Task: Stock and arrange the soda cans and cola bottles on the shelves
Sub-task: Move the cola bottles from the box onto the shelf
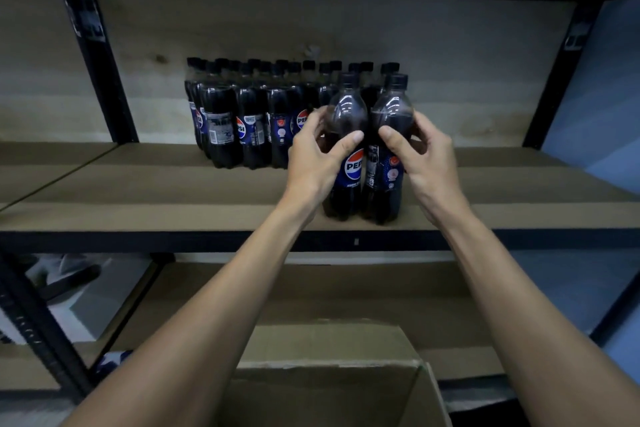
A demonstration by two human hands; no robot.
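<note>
Two Pepsi cola bottles stand upright side by side near the front edge of the middle shelf (173, 215). My left hand (313, 159) grips the left bottle (346, 121) around its upper body. My right hand (420, 156) grips the right bottle (391, 114) the same way. Both bottles have black caps and dark blue labels. Behind them, against the back wall, several more cola bottles (249, 114) stand packed in rows. No soda cans are in view.
An open cardboard box (332, 388) sits below my arms, in front of the lower shelf (311, 291). Black metal uprights (100, 69) frame the shelf bay. Bare shelf board lies left and right of the bottles.
</note>
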